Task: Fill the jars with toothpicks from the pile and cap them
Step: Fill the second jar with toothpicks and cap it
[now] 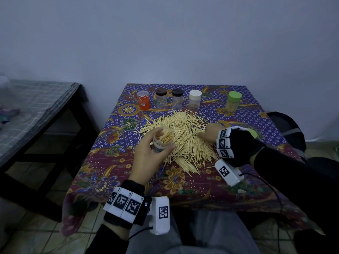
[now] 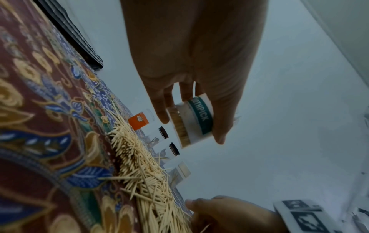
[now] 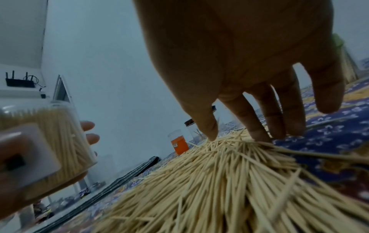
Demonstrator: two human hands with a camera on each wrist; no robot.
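In the middle of the frame, our left hand (image 1: 146,156) holds the open toothpick jar (image 1: 162,139); our right hand (image 1: 211,133), fingers spread, touches the toothpick pile (image 1: 185,138).

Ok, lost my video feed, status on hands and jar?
Left hand grips open toothpick jar, nearly full. Right hand open, fingers on toothpick pile. Nothing blocking.

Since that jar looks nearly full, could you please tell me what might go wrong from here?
1. The open jar in the left hand is tilted over the pile; toothpicks may slide out.
2. The right hand touches the pile with spread fingers, so its grip may scatter toothpicks.
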